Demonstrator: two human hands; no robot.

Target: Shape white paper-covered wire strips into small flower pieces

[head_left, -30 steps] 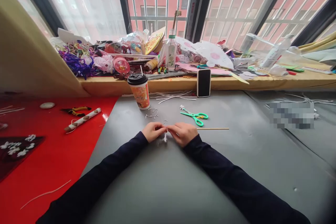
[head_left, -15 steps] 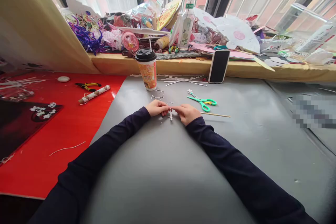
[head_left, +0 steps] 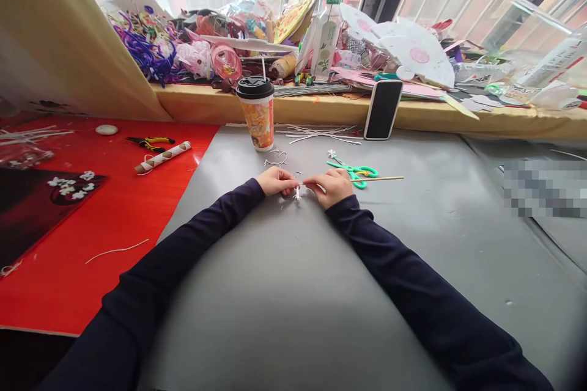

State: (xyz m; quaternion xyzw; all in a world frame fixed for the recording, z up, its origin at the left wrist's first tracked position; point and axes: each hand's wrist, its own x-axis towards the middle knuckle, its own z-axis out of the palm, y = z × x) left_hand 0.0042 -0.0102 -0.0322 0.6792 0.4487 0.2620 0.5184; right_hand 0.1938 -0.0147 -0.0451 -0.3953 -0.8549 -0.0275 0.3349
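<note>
My left hand (head_left: 276, 182) is closed in a pinch at one end of a short white cord piece (head_left: 297, 193), whose frayed strands hang towards me. My right hand (head_left: 331, 186) grips a thin wooden stick (head_left: 380, 179). The stick's long end sticks out to the right, across the handles of the green scissors (head_left: 352, 172). Its other end points at the cord by my left fingertips; whether it touches the cord I cannot tell. A small white knotted flower (head_left: 332, 154) with a stem lies beside the scissors' tips.
Beyond my hands stand a paper cup (head_left: 257, 113) and a propped phone (head_left: 383, 110), with white cords (head_left: 321, 134) between them. Pliers (head_left: 151, 143) and a wrapped roll (head_left: 162, 157) lie on the red surface at left. Craft materials crowd the windowsill (head_left: 206, 105).
My right hand has shifted from an outstretched finger to a tighter pinch. The wooden stick's outer end has risen relative to the scissors. The view has tilted slightly.
</note>
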